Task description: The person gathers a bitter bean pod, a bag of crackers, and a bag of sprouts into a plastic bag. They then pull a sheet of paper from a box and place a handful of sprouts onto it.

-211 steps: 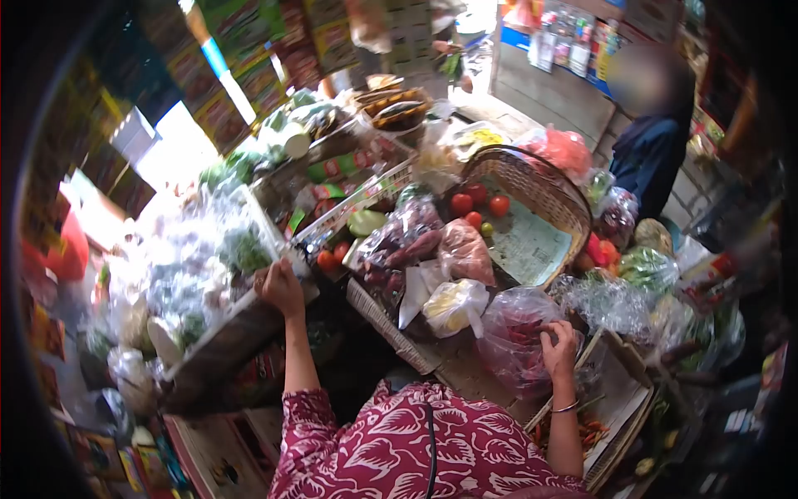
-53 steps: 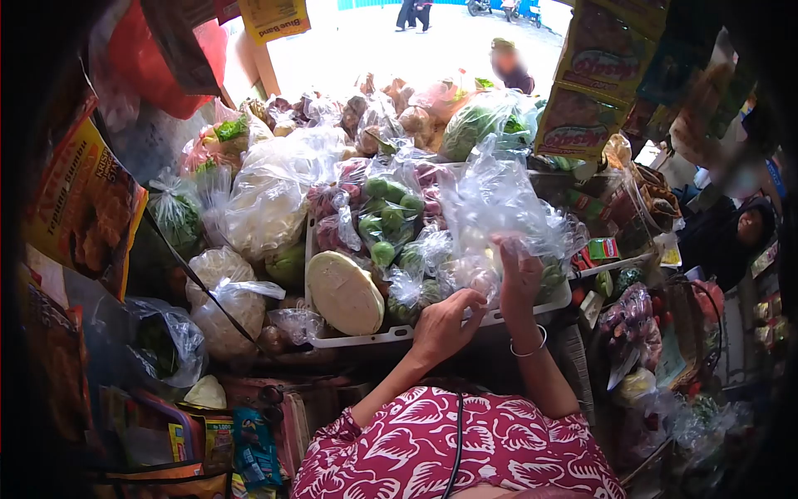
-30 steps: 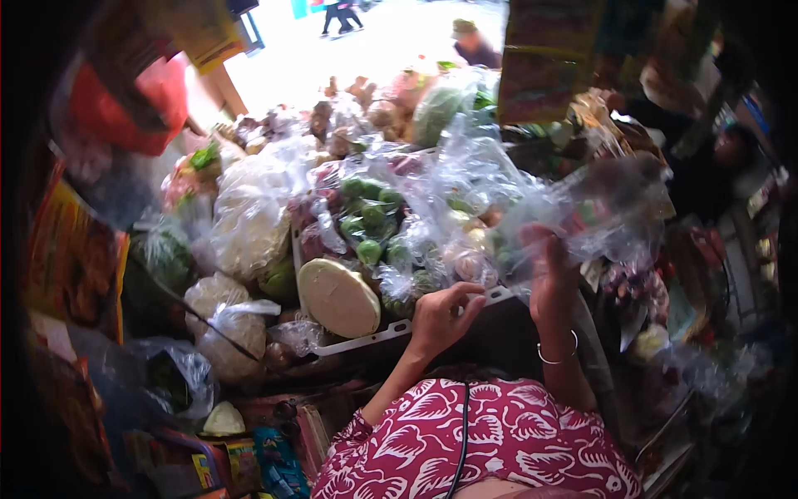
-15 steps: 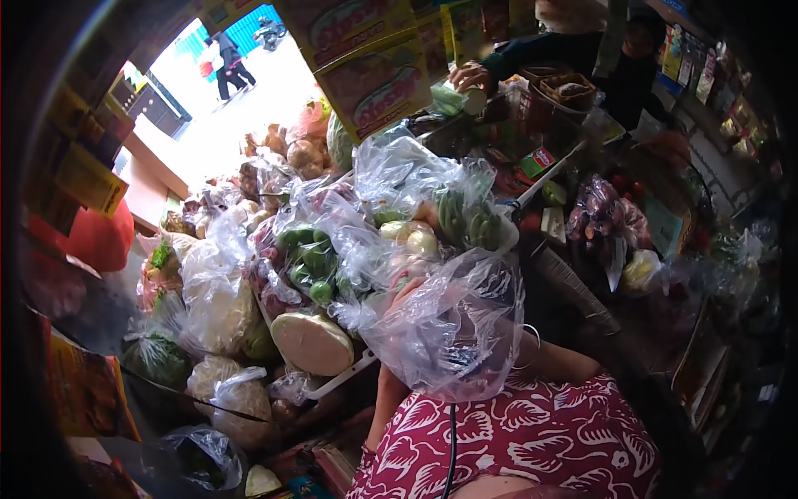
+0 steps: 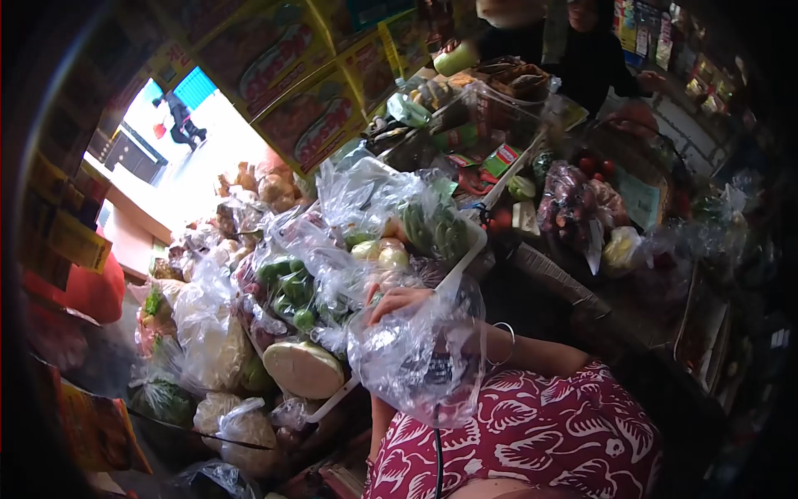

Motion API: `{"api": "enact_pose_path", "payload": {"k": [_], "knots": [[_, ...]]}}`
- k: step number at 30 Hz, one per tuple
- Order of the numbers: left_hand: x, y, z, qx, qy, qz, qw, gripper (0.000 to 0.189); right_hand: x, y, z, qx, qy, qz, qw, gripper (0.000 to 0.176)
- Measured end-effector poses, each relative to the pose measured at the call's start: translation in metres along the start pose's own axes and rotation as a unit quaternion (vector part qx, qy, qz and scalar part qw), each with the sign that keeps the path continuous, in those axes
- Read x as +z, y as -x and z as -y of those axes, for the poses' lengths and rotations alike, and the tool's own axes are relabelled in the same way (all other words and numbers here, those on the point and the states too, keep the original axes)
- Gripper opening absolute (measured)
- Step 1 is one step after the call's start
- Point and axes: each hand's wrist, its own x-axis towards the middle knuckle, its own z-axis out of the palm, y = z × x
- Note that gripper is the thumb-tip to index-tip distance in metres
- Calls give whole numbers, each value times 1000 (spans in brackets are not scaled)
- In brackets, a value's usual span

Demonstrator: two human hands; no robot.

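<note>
Right hand (image 5: 399, 303): fingers curled at the upper edge of a clear plastic bag (image 5: 416, 362); can't really tell if they're pinching it, since the plastic hangs over them.
Left hand: hidden, honestly can't say if it's gripping. Just the left forearm (image 5: 381, 420) shows, running up behind the bag.
Clear plastic bag: super thin, crinkly and shiny, kinda puffed out, hanging right in front of the red-and-white leaf-print shirt (image 5: 524, 424) and over the near edge of the crate.
White crate (image 5: 332, 401): packed with bagged stuff, like round green produce (image 5: 295, 291), pale round vegetables (image 5: 392, 254) and long green ones (image 5: 436, 229).
Cut pale vegetable (image 5: 303, 370): flat face up-ish, at the crate's near corner.
Knotted bag (image 5: 245, 434): beige stringy stuff, just beside the crate.
Basket (image 5: 661, 179): red tomatoes (image 5: 596, 166) plus a pale green sheet (image 5: 638, 202).
Dark reddish bag (image 5: 568, 204): small purplish produce, near the basket.
Other person (image 5: 586, 62): across the stall, one hand on a pale green vegetable (image 5: 457, 58).
</note>
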Motion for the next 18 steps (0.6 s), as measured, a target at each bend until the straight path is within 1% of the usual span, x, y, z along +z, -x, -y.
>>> {"api": "enact_pose_path", "payload": {"k": [1,2,3,4,5,6,7,8,9,10,11,12,13,14,15,16,17,18], "knots": [[2,0,-2,5,-31,-15,999,49,-5,0,2,-5,-4,-2,1000,36],[3,1,-2,5,-57,-28,998,48,-8,0,6,-7,-10,-24,1000,35],[7,-1,-3,-2,-48,-30,998,47,-13,3,9,-8,-18,-41,999,34],[11,-4,-3,-13,3,-22,1000,45,-17,4,9,-7,-22,-62,998,32],[16,-10,-9,-89,256,92,958,59,-22,6,11,-7,-29,-86,996,31],[18,-11,-9,-91,256,97,958,59,-27,7,8,-6,-32,-109,993,30],[19,-13,-9,-43,196,169,965,53,-32,7,6,-11,-36,-132,991,29],[21,-15,-8,6,135,239,962,48,-38,6,3,-9,-41,-160,986,27],[33,-4,-27,-42,15,221,974,38,-39,3,-3,-8,-44,-194,980,26],[35,-3,-22,-71,-39,265,961,34,-41,-1,-14,-3,-44,-228,973,25],[44,-5,-25,-80,-114,361,922,31,-41,-7,-30,7,-30,-267,963,24],[56,-11,-30,-85,-187,452,868,30,-39,-11,-45,22,25,-297,954,23],[65,-15,-25,-85,-185,460,864,30,-29,-12,-45,71,217,-304,925,22],[75,-17,-15,-47,-292,516,804,31,-26,-4,-59,95,268,-218,933,22],[84,-21,-6,-7,-393,562,728,32,-18,6,-72,60,290,-271,916,22],[93,-26,2,-8,-390,567,726,32,-13,10,-73,25,310,-321,895,23],[104,-31,11,-7,-382,596,707,35,-17,14,-76,31,313,-322,893,23],[110,-35,22,-7,-373,624,687,39,-22,17,-76,75,296,-298,904,23]]}}
